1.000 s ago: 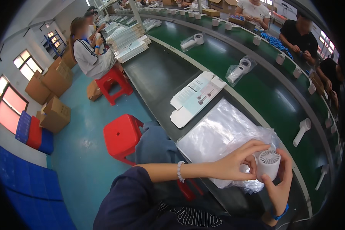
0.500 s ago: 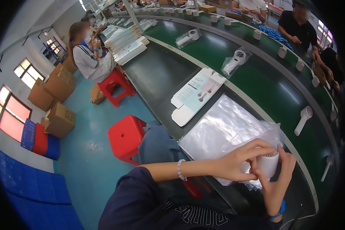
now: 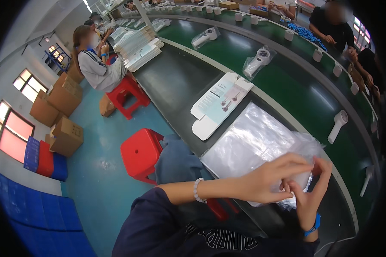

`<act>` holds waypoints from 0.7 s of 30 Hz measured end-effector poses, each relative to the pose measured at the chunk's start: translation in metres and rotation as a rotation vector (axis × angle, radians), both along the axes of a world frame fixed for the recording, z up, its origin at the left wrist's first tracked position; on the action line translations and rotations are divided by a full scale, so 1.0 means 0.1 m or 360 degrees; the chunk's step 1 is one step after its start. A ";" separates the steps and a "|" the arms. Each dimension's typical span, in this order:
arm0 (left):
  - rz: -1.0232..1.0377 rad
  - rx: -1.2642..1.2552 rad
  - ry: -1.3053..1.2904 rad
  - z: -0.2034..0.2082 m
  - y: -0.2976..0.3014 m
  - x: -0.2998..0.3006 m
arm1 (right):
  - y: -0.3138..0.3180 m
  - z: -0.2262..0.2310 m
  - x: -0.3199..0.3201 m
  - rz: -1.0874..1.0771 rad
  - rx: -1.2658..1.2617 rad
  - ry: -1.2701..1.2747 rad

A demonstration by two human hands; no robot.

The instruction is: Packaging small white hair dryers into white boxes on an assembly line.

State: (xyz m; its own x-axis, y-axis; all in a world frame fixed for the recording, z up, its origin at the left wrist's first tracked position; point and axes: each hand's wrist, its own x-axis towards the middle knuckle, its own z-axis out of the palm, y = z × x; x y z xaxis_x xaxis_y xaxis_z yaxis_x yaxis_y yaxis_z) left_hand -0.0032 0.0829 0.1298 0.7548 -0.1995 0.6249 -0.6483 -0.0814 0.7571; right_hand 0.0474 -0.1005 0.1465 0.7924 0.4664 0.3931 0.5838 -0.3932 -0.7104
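Note:
My left hand (image 3: 275,179) and my right hand (image 3: 312,190) are closed around a white handheld fan (image 3: 303,179), thumbs close together. Most of the fan is hidden behind my fingers, and its grille does not show clearly now. Beneath my hands lies a stack of clear plastic bags (image 3: 244,143) on the dark worktable (image 3: 171,79). Just beyond the bags is a flat white printed carton (image 3: 225,100).
A green conveyor (image 3: 300,96) curves past on the right, carrying a bagged fan (image 3: 258,62) and a bare white fan (image 3: 338,126). Flat cartons (image 3: 139,49) are piled farther along the table. A red stool (image 3: 137,150) stands at left. Several people work around the line.
The fan has turned in my hands, so its grilled end no longer faces up in plain sight. My fingers have shifted slightly around it. The view has moved a little.

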 end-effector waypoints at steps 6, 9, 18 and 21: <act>-0.0465 -0.0977 0.0510 0.07 0.11 0.06 | 0.02 -0.13 0.40 0.0815 -0.0031 -0.0180; -0.0396 -0.0991 0.0411 0.06 0.02 0.06 | 0.01 -0.28 0.64 0.0624 0.0057 -0.0207; 0.0022 0.1023 -0.0589 -1.19 -0.62 -0.07 | 0.41 -0.46 2.93 -0.0118 0.0553 0.0512; 0.0221 0.1028 -0.0892 -1.50 -0.73 -0.09 | 0.66 -0.75 3.39 -0.0283 0.0271 0.0166</act>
State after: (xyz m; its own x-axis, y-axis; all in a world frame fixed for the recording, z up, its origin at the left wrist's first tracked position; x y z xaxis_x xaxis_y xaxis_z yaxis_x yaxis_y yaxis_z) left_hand -0.0123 0.0104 -0.0206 0.4135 -0.5722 0.7083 -0.8642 -0.4916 0.1073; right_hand 0.3864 -0.0350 0.0710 0.8965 0.2505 0.3655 0.4361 -0.3529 -0.8278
